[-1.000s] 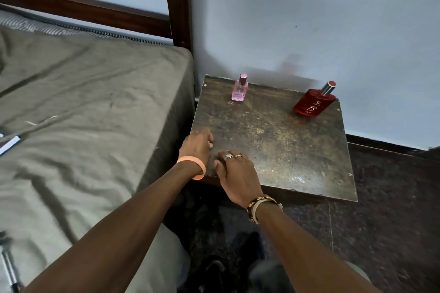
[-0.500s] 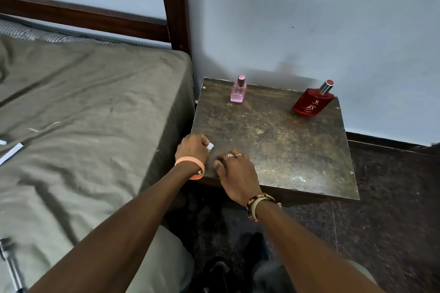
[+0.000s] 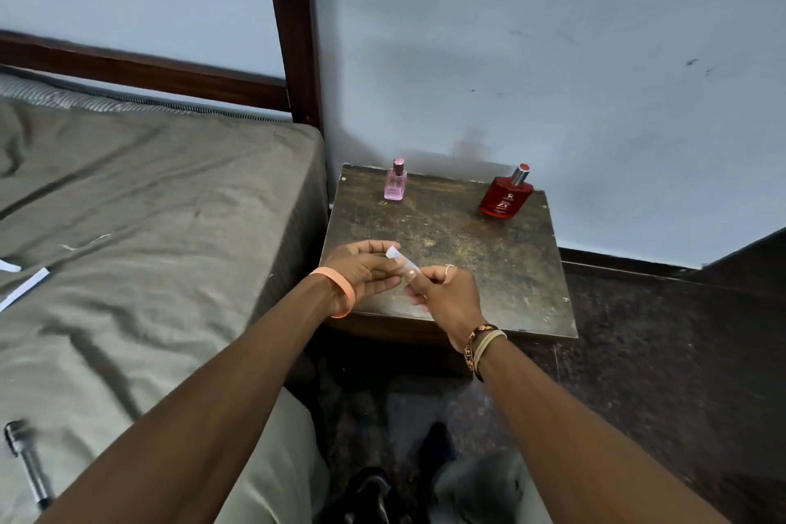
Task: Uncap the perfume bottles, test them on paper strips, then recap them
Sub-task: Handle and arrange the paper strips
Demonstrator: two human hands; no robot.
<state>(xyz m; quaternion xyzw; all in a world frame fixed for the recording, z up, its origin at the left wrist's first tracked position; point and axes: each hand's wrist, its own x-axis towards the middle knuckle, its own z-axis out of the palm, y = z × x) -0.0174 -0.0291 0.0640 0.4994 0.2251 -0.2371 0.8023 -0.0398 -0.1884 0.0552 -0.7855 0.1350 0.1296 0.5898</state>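
Hands: left hand (image 3: 361,268) and right hand (image 3: 442,294) over the near table (image 3: 489,268) edge, fingers pinched on the paper strip (image 3: 402,262).
Strip: light, floppy; likely best pinched at its ends.
Bottles: pink bottle (image 3: 395,183) and red bottle (image 3: 506,196) at the back, capped; probably glass, slick, grip the body.

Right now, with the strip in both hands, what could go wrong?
Both hands, left hand and right hand, pinch one small paper strip; it could crease or tear. The pink bottle and red bottle stand capped at the table far edge, so a hasty reach might topple either.
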